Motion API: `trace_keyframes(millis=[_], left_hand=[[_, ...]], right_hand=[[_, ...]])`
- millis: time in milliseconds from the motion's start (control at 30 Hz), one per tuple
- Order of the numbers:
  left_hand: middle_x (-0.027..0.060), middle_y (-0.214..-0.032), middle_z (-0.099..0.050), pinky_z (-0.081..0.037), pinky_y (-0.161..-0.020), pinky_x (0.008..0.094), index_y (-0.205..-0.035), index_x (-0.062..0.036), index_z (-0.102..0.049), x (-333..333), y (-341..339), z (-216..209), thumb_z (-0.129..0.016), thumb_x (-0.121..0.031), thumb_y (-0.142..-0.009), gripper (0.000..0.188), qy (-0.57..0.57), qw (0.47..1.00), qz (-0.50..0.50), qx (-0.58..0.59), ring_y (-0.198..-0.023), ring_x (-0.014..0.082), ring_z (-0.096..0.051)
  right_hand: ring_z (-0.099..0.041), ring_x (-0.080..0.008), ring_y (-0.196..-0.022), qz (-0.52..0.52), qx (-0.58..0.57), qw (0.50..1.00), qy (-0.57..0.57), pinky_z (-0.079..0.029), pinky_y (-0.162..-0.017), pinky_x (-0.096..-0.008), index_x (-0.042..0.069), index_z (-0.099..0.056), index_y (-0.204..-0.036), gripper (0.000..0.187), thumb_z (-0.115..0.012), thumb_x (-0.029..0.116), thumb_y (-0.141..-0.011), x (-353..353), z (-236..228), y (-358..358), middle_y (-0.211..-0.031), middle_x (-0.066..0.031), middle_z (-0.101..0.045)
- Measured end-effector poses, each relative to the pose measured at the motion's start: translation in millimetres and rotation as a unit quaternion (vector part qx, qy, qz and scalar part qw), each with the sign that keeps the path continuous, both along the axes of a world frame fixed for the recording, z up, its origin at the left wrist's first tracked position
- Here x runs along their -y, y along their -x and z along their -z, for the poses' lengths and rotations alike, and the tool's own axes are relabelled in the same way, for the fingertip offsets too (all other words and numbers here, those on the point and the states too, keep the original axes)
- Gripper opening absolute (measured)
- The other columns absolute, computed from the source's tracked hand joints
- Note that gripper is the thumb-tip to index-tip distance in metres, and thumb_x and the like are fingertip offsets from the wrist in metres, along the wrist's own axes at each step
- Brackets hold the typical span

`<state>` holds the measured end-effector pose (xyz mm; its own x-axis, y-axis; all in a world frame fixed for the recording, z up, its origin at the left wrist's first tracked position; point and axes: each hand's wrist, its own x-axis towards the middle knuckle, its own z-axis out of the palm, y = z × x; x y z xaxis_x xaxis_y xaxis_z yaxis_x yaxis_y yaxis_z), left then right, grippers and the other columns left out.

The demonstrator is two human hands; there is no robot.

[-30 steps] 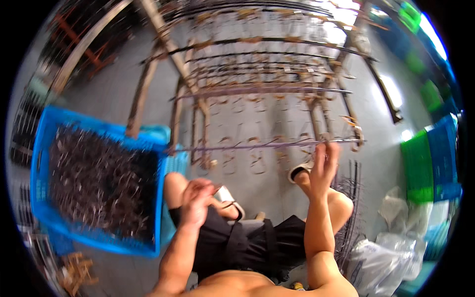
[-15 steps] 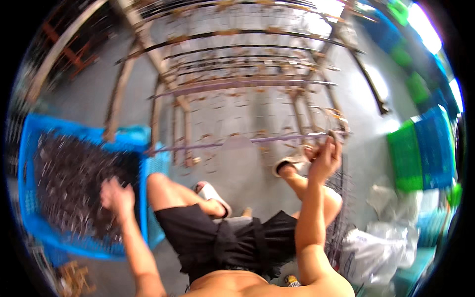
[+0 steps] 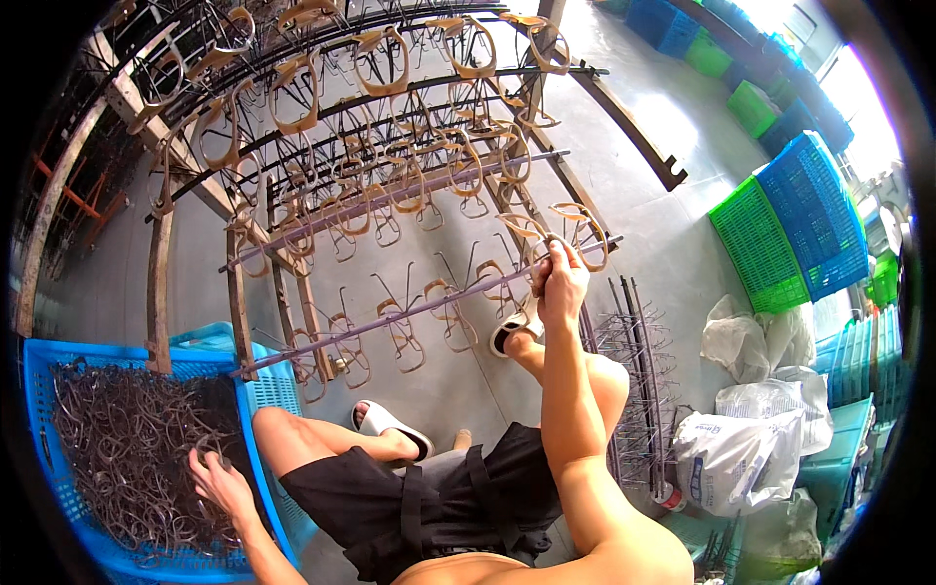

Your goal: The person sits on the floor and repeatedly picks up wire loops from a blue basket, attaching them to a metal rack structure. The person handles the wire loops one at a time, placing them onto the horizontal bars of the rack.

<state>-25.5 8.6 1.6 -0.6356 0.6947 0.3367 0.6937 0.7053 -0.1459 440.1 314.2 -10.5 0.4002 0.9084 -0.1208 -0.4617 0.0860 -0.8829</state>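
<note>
My right hand point(image 3: 564, 283) is closed in a pinch on a tan eyeglass frame point(image 3: 593, 234) at the right end of a thin purple rod point(image 3: 444, 304). Along that rod hang several more tan eyeglass frames point(image 3: 398, 331), spaced apart. At the left, my left hand point(image 3: 222, 486) reaches into a blue crate point(image 3: 37, 390). Its fingers are bent but apart, with the tips among a heap of dark, curved, frame-like pieces point(image 3: 127, 448). Whether any piece lies between those fingers is hard to make out.
A wooden rack point(image 3: 239, 312) ahead carries rods hung with many tan frames. Spiky dark rods point(image 3: 639, 380) stand by my right knee. Stacked green and blue crates point(image 3: 795, 224), white plastic bags point(image 3: 746, 458) and teal crates point(image 3: 838, 458) line the right side.
The whole view has shifted and become sharper. My right hand stays at the rod's end. My left hand remains over the heap, its fingers now bent down to the pieces.
</note>
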Motion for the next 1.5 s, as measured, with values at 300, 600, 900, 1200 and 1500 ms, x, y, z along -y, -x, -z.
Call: trace_keyframes(millis=[300,600,900,1200,1500], left_hand=[[0.0173,-0.104,-0.051,-0.039,-0.087,0.0463,-0.090,-0.0058,-0.054,13,12,11,-0.064,-0.008,-0.070,0.022,0.198,0.967,-0.064,0.148,-0.098,0.0381,-0.051],[0.0145,-0.090,-0.056,-0.041,-0.083,0.0402,-0.091,-0.0025,-0.054,24,24,-8,-0.067,-0.019,-0.069,0.030,0.151,0.921,0.004,0.358,-0.091,0.0320,-0.054],[0.0175,-0.093,-0.060,-0.042,-0.073,0.0420,-0.107,-0.0074,-0.048,13,23,17,-0.046,-0.013,-0.088,0.020,-0.066,0.953,0.011,0.295,-0.084,0.0338,-0.056],[0.0183,-0.113,-0.059,-0.043,-0.085,0.0391,-0.118,-0.0025,-0.051,31,57,44,-0.044,-0.013,-0.087,0.033,-0.211,0.923,0.052,0.316,-0.103,0.0309,-0.055],[0.0048,-0.076,-0.055,-0.043,-0.061,0.0280,-0.114,-0.0034,-0.059,16,39,26,-0.050,-0.029,-0.093,0.034,-0.246,0.871,-0.043,0.423,-0.069,0.0131,-0.050]], right_hand=[[-0.038,-0.0049,-0.037,0.013,0.070,0.997,-0.006,-0.030,-0.032,-0.0206,0.004,-0.058,-0.081,0.016,-0.053,0.016,-0.090,-1,0,9,-0.050,0.0035,-0.042],[-0.032,-0.0044,-0.035,-0.046,-0.011,0.999,0.013,-0.026,-0.033,-0.0188,0.001,-0.062,-0.089,0.014,-0.056,0.013,-0.089,-6,-1,-11,-0.051,0.0039,-0.043],[-0.034,-0.0015,-0.041,-0.040,0.141,0.989,-0.009,-0.027,-0.036,-0.0189,0.003,-0.062,-0.108,0.023,-0.055,0.017,-0.092,18,-3,21,-0.054,0.0073,-0.043],[-0.038,-0.0053,-0.044,0.007,0.367,0.930,-0.014,-0.032,-0.040,-0.0257,0.005,-0.064,-0.105,0.021,-0.056,0.017,-0.090,0,10,5,-0.053,0.0016,-0.046],[-0.040,-0.0041,-0.042,-0.024,0.290,0.957,0.009,-0.031,-0.037,-0.0228,0.003,-0.064,-0.103,0.021,-0.057,0.018,-0.090,12,-8,15,-0.056,0.0045,-0.045]])
